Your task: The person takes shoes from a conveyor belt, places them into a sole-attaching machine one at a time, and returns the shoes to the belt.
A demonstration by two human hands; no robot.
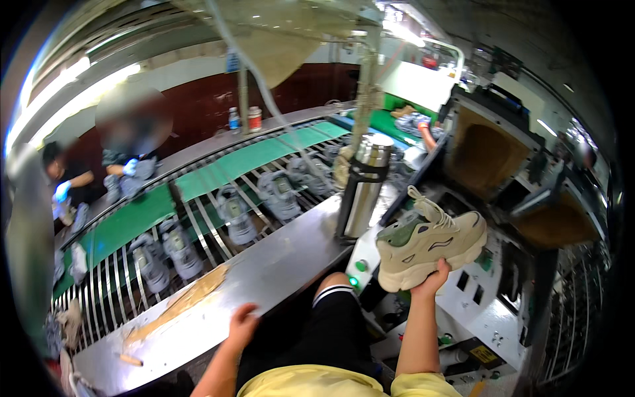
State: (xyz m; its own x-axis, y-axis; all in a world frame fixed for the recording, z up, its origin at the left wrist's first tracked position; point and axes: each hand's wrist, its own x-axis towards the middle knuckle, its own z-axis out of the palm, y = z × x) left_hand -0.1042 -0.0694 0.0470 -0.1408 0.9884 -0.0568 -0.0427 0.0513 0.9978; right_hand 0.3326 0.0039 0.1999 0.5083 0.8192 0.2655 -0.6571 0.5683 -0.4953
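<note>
My right hand (431, 280) grips a beige sneaker (430, 248) from below, its fingers under the thick sole. The shoe has a green lining and cream laces, and its toe points to the right. It hangs above the white panel of a machine (463, 291). Nearer to my body, my left hand (244, 323) hovers beside the metal ledge (264, 278), slightly blurred. Nothing shows in it, and its thumb and fingers are a little apart.
Grey sneakers (237, 215) stand on a slatted roller conveyor (198, 228) with green strips. A steel thermos (365, 188) stands on the ledge's right end. Raised machine lids (486, 149) rise at right. Co-workers with blue gloves (129, 167) handle shoes at far left.
</note>
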